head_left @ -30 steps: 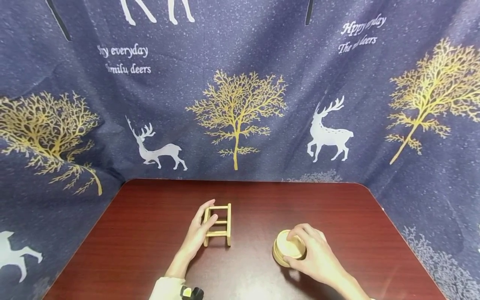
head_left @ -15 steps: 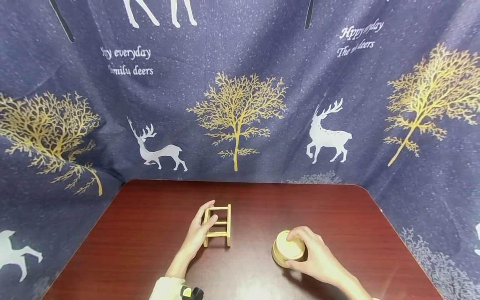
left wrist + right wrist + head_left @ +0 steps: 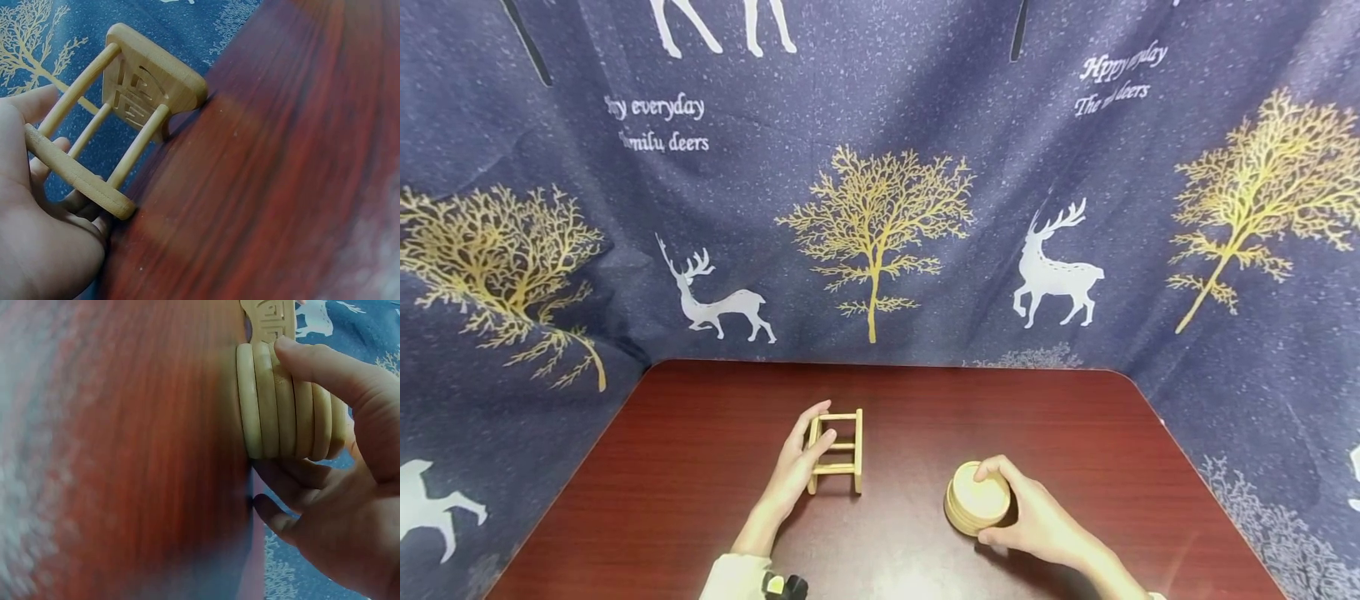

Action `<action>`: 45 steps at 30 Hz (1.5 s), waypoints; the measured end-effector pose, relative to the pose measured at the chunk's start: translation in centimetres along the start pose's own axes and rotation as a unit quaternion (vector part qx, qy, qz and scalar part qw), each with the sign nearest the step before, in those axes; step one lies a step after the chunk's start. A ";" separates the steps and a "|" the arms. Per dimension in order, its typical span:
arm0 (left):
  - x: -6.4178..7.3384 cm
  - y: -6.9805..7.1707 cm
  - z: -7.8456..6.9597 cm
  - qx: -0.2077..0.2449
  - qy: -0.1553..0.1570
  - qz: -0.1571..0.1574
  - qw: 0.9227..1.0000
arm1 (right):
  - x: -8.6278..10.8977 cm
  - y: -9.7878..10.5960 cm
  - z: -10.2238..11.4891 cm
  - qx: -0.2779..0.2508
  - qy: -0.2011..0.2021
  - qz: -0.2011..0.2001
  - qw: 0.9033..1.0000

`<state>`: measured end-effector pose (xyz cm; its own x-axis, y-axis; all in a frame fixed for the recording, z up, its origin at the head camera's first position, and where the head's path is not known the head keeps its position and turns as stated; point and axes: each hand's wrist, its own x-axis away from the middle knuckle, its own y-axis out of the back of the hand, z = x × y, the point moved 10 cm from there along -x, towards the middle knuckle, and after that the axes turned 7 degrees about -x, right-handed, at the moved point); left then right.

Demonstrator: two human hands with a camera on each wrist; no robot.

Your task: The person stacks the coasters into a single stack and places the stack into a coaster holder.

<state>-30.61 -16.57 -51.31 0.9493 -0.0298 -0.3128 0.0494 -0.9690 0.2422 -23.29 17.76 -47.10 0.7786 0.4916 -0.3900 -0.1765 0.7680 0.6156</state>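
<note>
Left of the middle in the head view stands a small wooden coaster rack [image 3: 858, 454], two end panels joined by thin rods. My left hand [image 3: 792, 471] holds its left panel, the thumb on the near side and the fingers behind. Cut-out line patterns mark the far panel [image 3: 153, 72] in the left wrist view. To the right, several round wooden coasters [image 3: 976, 493] lie in a stack on the table. My right hand [image 3: 1037, 521] grips this stack from its right side, thumb and fingers on opposite edges. The right wrist view shows the coasters [image 3: 267, 419] pressed closely together, edge-on.
Both things are on a glossy red-brown wooden table [image 3: 902, 400], a gap of bare wood between them. Behind it hangs a dark blue cloth [image 3: 925, 100] printed with white deer and yellow trees. A black band [image 3: 784, 585] is on the left sleeve.
The right thumb and fingers have shifted slightly round the coasters, and the stack looks more evenly lined up. The left hand and the rack have stayed in place.
</note>
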 end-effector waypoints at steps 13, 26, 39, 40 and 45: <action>-0.1 0.1 0.2 0.026 0.018 0.025 0.999 | 0.1 -0.4 -0.3 0.015 -0.014 0.003 1.000; -0.4 0.9 -5.0 -0.033 -0.030 -0.049 0.998 | 0.1 -0.5 -0.6 0.025 -0.018 -0.001 1.000; 0.6 -0.2 -12.1 -0.072 -0.171 -0.118 0.976 | 0.1 -0.5 -0.8 0.023 -0.033 0.008 0.999; 0.7 -0.4 -12.6 -0.070 -0.180 -0.116 0.974 | 0.1 -0.5 -0.9 0.022 -0.036 0.009 0.999; 1.2 -1.6 -14.0 -0.068 -0.180 -0.098 0.976 | 0.2 -0.5 -0.9 0.023 -0.035 0.010 0.999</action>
<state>-25.23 -11.65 -39.25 0.7482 0.0446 -0.6620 0.2826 -0.9241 0.2572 -23.62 17.84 -48.06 0.8158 0.4754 -0.3294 -0.1657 0.7378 0.6544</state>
